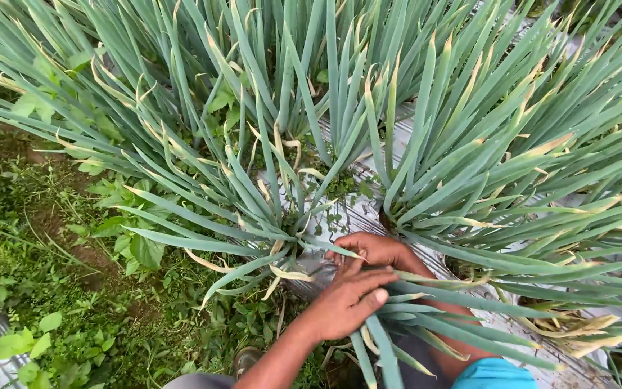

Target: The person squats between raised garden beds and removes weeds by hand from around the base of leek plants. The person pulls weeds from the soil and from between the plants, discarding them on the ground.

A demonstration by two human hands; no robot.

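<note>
Tall blue-green onion clumps [282, 144] crowd every side; open room lies only over the weedy ground [52, 274] at left. The left hand [347, 299] lies flat, fingers spread, and the right hand [376, 251] curls loosely on silver plastic mulch [358, 212] at the clump's base, leaves fanning upward.

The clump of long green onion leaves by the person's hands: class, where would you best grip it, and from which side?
Probably low down, at the base of the clump of long green onion leaves, where the blades gather into one tight bundle above the silvery plastic sheet. Higher up they fan apart. Come from the near side, where the left hand and right hand already are.
</note>
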